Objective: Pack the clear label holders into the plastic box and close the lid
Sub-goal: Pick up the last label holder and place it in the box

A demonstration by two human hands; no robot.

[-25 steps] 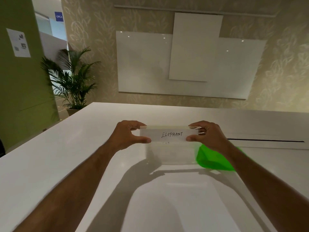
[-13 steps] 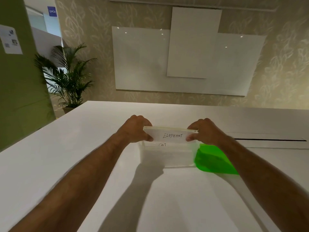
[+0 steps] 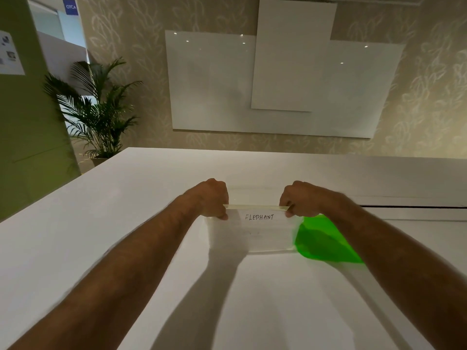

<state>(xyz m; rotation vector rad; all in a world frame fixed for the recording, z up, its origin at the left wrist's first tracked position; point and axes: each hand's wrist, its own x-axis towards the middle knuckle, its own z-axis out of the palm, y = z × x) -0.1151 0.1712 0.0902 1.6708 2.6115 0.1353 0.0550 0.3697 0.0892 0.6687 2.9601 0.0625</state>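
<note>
A clear label holder (image 3: pixel 257 215) with a card reading "ELEPHANT" stands upright in the translucent plastic box (image 3: pixel 250 242) on the white table. My left hand (image 3: pixel 213 198) pinches its left top corner and my right hand (image 3: pixel 300 199) pinches its right top corner. The holder's lower part is down inside the box, and another faint label shows through the box wall below it. A bright green lid (image 3: pixel 323 241) lies tilted against the right side of the box, partly hidden by my right forearm.
The white table (image 3: pixel 126 223) stretches wide on all sides, with a dark slot (image 3: pixel 412 206) in its top at the right. A potted palm (image 3: pixel 98 114) stands past the table's far left corner. Whiteboards (image 3: pixel 278 84) hang on the far wall.
Both hands have lowered the ELEPHANT holder from above the box down into it. The label behind it, readable before, is now only a faint smudge through the box wall.
</note>
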